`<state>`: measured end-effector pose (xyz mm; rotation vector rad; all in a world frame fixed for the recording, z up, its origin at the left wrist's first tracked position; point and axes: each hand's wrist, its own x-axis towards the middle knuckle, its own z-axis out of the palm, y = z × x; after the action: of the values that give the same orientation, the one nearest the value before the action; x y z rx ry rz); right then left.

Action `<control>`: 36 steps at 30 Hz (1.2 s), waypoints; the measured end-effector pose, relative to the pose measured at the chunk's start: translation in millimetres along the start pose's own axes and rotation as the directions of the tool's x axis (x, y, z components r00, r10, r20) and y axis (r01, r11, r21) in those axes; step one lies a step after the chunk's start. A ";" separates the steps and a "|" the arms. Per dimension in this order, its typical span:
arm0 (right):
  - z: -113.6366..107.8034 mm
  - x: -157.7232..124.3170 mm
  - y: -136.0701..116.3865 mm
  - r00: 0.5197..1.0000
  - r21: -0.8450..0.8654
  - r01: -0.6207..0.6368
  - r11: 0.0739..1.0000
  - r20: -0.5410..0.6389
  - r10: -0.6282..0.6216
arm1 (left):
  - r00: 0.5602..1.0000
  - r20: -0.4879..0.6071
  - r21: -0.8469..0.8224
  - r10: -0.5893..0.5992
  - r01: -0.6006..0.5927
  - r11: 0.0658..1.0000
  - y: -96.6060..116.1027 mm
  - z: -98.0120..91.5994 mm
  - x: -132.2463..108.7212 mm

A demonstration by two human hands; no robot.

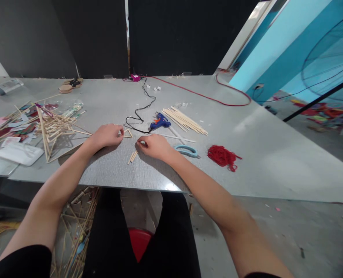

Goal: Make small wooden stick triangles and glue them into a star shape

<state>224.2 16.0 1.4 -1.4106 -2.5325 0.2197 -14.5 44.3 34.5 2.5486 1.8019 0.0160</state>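
Observation:
On the grey table, my left hand (108, 135) has its thumb and fingertips curled together beside a small triangle of sticks (128, 133); whether it grips the triangle is hard to tell. To the right, my right hand (154, 146) is pinched, with anything between its fingertips too small to make out. Just below those fingertips lie a few short cut sticks (132, 157). A blue glue gun (160, 121) rests beyond the right hand, its black cord running back. Light blue scissors (186, 150) lie beside the right wrist.
Long wooden sticks (185, 120) and white glue sticks (178, 136) lie behind the scissors. Red yarn (222, 156) sits to the right. At the left are a star-shaped stick frame (45, 135), scraps and a white box (20, 153). A red cable (200, 94) crosses the back.

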 end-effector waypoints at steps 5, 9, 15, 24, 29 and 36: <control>0.0 -1.1 0.7 0.999 0.069 0.046 0.997 -0.021 -0.045 | 0.999 -0.022 0.022 -0.025 0.025 0.999 -2.7 0.9 1.1; -5.5 -4.2 4.0 0.953 0.253 0.299 0.920 -0.131 -0.273 | 0.997 0.008 0.057 -0.082 0.081 0.995 -6.1 2.7 2.7; -12.1 -12.4 1.9 0.816 0.398 0.568 0.720 -0.160 -0.555 | 0.996 0.009 0.046 -0.093 0.092 0.995 -1.8 -1.8 0.6; 8.9 -11.0 -7.1 0.810 0.277 0.582 0.764 -0.113 -0.576 | 0.973 -0.218 -0.086 -0.073 0.055 0.995 5.9 2.9 5.0; 10.9 -4.5 -5.8 0.797 0.215 0.604 0.768 -0.164 -0.581 | 0.932 -0.357 -0.164 -0.068 0.009 0.986 7.3 9.3 7.2; 12.9 4.2 -8.3 0.822 0.180 0.560 0.809 -0.248 -0.513 | 0.862 -0.487 -0.401 -0.142 -0.076 0.913 22.4 -11.2 -5.3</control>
<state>211.8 15.0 -8.4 -0.5473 -2.5162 0.2673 4.6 32.0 46.3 2.3329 1.7283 1.0457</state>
